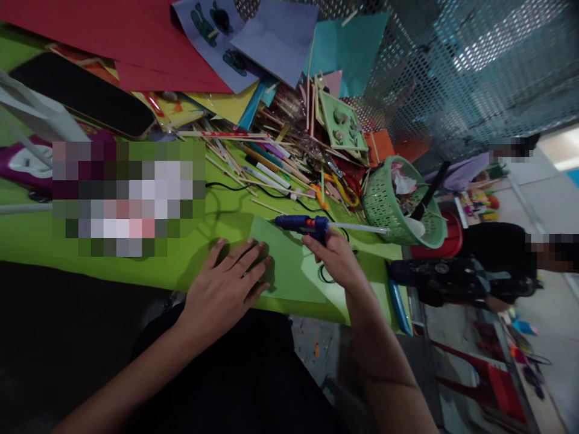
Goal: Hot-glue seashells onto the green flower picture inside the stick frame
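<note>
A blue glue gun [301, 225] with a clear glue stick out of its back end is held in my right hand [337, 256], the fingers wrapped round its handle. Its nozzle points left, over the upper left corner of a light green paper sheet [294, 274]. My left hand [230, 280] lies with fingers spread, its fingertips on the left edge of the sheet and the green table [172, 265]. A black cord runs behind the gun.
Sticks, pens and scissors [346, 191] are heaped behind the sheet. A green basket [377, 199] stands at the right, a blue cutter [398, 306] near the right edge. Coloured papers [136, 42] lie at the back. A person [493, 259] is at the far right.
</note>
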The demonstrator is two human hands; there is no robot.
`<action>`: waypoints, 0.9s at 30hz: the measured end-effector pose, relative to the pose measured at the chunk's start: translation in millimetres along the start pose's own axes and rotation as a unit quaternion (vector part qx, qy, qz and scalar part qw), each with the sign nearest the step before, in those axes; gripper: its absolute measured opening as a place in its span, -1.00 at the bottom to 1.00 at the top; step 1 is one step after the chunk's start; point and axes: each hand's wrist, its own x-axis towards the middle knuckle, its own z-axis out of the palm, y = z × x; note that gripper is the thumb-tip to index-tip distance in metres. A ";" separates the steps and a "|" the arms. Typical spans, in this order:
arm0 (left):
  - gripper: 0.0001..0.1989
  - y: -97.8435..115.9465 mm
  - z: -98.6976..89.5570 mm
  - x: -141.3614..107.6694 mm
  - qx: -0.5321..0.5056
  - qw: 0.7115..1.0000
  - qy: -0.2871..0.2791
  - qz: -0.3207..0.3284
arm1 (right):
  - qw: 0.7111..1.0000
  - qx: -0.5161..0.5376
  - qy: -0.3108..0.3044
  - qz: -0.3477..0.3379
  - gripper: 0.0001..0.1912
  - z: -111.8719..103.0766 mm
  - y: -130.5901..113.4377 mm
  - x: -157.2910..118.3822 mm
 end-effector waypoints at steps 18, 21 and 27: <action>-0.66 -0.4 1.0 -1.6 0.005 1.000 0.002 0.009 | 1.000 -0.026 -0.011 -0.004 -0.54 -2.3 -5.4 -0.6; -0.65 -1.2 2.3 -2.6 0.005 1.000 -0.002 0.006 | 0.999 -0.030 -0.009 0.011 -0.53 -5.0 -2.5 -4.2; -0.66 0.7 -0.8 -1.1 -0.020 1.000 -0.012 -0.014 | 1.000 -0.010 -0.001 -0.004 -0.57 -0.2 -3.3 -2.7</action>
